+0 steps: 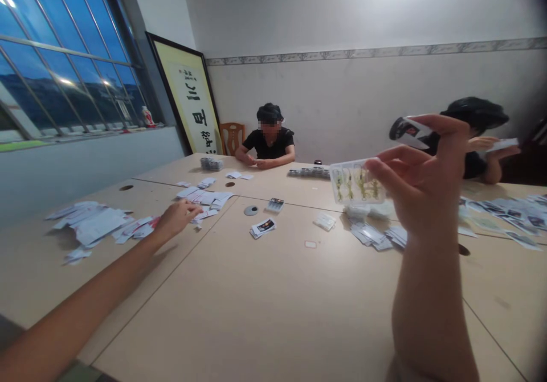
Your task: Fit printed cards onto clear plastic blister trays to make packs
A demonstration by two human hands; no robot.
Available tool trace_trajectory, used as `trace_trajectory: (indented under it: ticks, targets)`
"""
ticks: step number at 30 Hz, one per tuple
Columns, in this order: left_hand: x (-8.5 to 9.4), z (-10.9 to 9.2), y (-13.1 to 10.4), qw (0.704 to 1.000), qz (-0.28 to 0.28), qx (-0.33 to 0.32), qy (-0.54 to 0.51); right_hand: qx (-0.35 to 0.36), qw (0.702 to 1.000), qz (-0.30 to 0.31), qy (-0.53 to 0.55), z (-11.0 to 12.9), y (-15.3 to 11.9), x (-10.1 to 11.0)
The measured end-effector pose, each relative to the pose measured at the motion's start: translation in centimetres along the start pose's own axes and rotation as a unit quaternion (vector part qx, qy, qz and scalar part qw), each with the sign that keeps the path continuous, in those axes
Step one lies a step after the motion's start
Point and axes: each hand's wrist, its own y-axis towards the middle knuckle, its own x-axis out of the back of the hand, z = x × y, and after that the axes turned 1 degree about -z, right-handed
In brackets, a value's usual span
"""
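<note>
Raised at the right, my right hand (410,183) pinches a clear plastic box (350,191) between thumb and finger. Several small greenish lure-like pieces lie in a row inside it. A printed card (412,133) with a black end is also held between the upper fingers of this hand. My left hand (179,218) reaches out over the table at the left, fingers stretched and slightly bent, beside a pile of white paper slips (207,197). Whether its fingertips touch a slip I cannot tell.
On the table (273,302) lie a small stack of cards (262,228), a filled clear box (274,204), a white paper heap (96,222) and photo cards (508,214). One person (269,137) sits opposite; another person (474,114) sits at the right, holding something white.
</note>
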Motion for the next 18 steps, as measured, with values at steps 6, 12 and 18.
trace_trajectory:
  ticks: [6, 12, 18]
  targets:
    - [0.3, 0.8, 0.0, 0.998, -0.027, 0.001, -0.059, -0.026, 1.0, -0.005, 0.0, -0.1, 0.0, -0.3]
    - [0.8, -0.5, 0.0, 0.99, 0.006, 0.0, -0.14, -0.018, 1.0, 0.0, 0.0, -0.3, 0.1, -0.3]
    - [1.9, -2.8, -0.2, 0.978, 0.049, -0.006, -0.204, -0.034, 0.999, 0.005, -0.013, 0.1, -0.1, -0.3]
